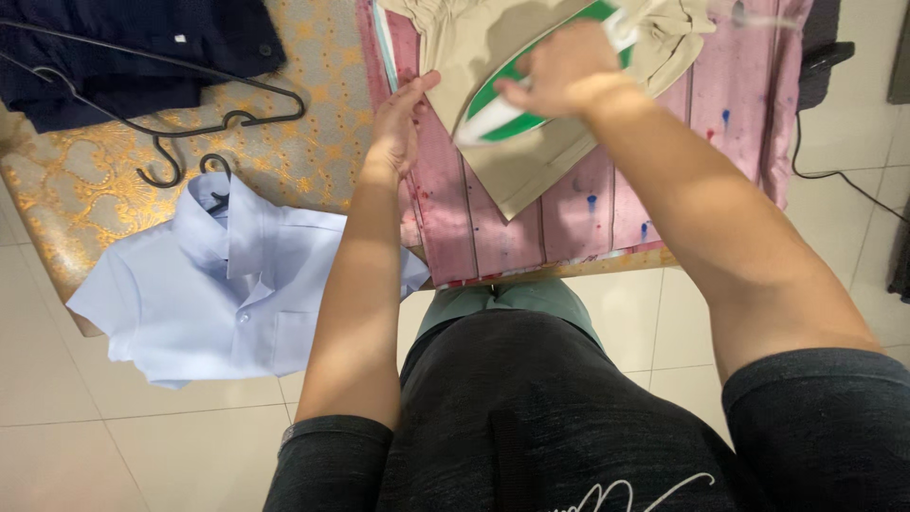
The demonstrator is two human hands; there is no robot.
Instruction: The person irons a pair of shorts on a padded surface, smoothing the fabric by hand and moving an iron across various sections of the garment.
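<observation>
A beige garment (531, 142), likely a pair of trousers or shorts, lies spread on a pink striped cloth (607, 209) at twelve o'clock in the head view, while a green-and-white iron (502, 104) rests on it. The person's right hand (559, 71) is clenched around the iron's handle, its soleplate down on the fabric. The left hand (398, 118), at about eleven o'clock of the iron, pinches the garment's left edge between thumb and fingers, holding the cloth taut against the pink cover.

The step in hand appears to be pressing the garment's lower panel. The next move would seem to call for a steady glide along the beige fabric, with the left fingers kept well out of the iron's path and the edge held flat so no crease sets.

The pink cloth covers part of a tabletop dressed in gold-patterned fabric (95, 190). At nine o'clock, a light blue shirt (218, 294) hangs over the tabletop's near edge, collar up. Beyond it, at ten o'clock, black wire hangers (190, 123) lie beside a dark navy garment (123, 47). A black cord (834, 171) trails at two o'clock over a floor of pale tiles (114, 446).
</observation>
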